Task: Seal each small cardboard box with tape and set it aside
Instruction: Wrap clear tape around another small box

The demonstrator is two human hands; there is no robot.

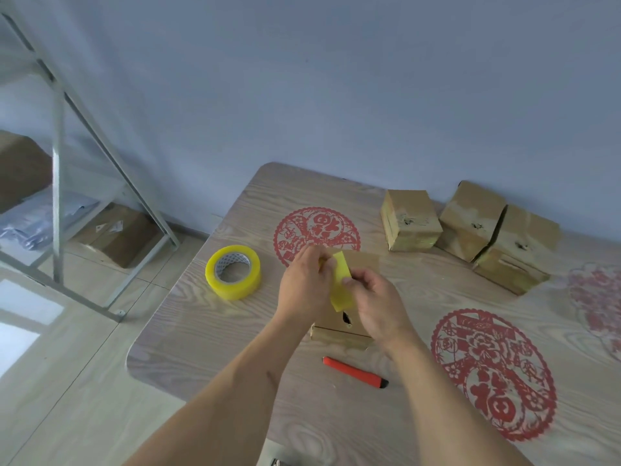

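While we look down at the table (235, 348), our left hand (307, 285) and right hand (378, 306) pinch a yellow tape strip (341, 284) over the small box (339, 326) (centre); tape roll (233, 272) left, three boxes (470, 230) far right.

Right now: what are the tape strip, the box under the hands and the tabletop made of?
Tape strip: translucent yellow plastic film, looks glossy, like the roll.
Box: plain brown cardboard, matte, flap edges showing.
Tabletop: pale wood-grain surface, probably laminate; smooth, with red paper-cut style decorations.

Head view, down over table (208, 331)
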